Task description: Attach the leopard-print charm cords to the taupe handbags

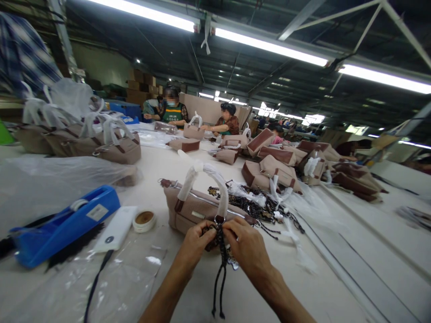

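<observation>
A beige handbag [182, 206] with brown trim stands on the table before me, its handle [220, 190] wrapped in white film. From the ring at the handle's near end hangs a dark braided charm [221, 244] with two thin cord ends. My left hand [198, 237] pinches a patterned part of this charm. On its other side, my right hand [245, 242] has its fingers closed on the charm near the ring; the fingertips are partly hidden. More braided charms [249, 199] lie in a dark heap behind the bag.
On the left are a blue tape dispenser [72, 224], a white device with a cable [116, 229], a small round tin [144, 221] and clear plastic sheets [111, 287]. Wrapped-handle bags [117, 150] stand behind them. Other bags [279, 170] are piled right. Co-workers [173, 110] sit across the table.
</observation>
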{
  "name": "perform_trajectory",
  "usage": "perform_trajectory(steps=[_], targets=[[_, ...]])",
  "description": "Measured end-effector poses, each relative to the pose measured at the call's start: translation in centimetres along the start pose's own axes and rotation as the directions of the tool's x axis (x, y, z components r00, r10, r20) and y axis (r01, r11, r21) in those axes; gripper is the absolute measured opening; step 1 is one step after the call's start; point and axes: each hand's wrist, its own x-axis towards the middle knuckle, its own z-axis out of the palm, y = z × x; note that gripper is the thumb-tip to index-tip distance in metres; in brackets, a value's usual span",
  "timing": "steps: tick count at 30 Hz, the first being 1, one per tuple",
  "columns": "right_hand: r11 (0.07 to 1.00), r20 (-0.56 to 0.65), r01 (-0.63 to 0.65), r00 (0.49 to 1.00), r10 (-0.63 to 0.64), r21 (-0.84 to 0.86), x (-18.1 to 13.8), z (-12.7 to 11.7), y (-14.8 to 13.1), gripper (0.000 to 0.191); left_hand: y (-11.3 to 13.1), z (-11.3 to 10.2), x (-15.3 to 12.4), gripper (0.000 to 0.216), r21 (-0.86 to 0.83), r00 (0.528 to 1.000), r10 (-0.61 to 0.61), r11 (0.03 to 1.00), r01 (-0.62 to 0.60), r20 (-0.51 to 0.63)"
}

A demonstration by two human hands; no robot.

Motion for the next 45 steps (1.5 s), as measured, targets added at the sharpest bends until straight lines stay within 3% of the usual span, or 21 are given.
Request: perform_trajectory(steps=[5,10,14,17,22,27,33,45], targets=[[0.993,0.023,-0.028,0.999,0.026,0.111,0.0,0.0,0.0,0.019,-0.3,0.0,0.1,0.019,0.078,0.999,0.048,0.996,-0.046,-0.02],[0.954,0.034,-0.168,0.986,0.164,0.25,0.4,0.3,-0.3,0.019,0.6,-0.1,-0.3,0.015,0.232,0.989,0.141,0.964,-0.128,-0.039],[0.953,0.056,-0.179,0.984,0.17,0.245,0.8,0.3,-0.4,0.029,0.9,-0.3,-0.4,0.027,0.309,0.986,0.168,0.938,-0.157,-0.008],[0.961,0.109,-0.164,0.984,0.142,0.223,0.9,0.1,-0.4,0.027,1.3,-0.2,0.0,0.045,0.423,0.987,0.154,0.898,-0.12,-0.047],[0.97,0.12,-0.148,0.985,0.126,0.192,0.7,0.4,-0.6,0.022,1.9,0.2,0.1,0.03,0.517,0.977,0.163,0.853,-0.07,-0.137],[0.974,0.086,-0.102,0.993,0.086,0.2,0.5,1.0,-0.4,0.021,2.1,0.6,-0.5,0.02,0.549,0.959,0.198,0.834,-0.057,-0.202],[0.973,0.053,-0.1,0.994,0.091,0.206,0.5,1.0,-0.7,0.017,1.6,0.9,-0.3,0.028,0.419,0.964,0.141,0.907,-0.035,-0.225],[0.969,0.072,-0.191,0.981,0.181,0.155,0.6,1.3,-0.9,0.021,1.3,1.3,0.0,0.019,0.405,0.93,0.186,0.913,-0.045,-0.316]])
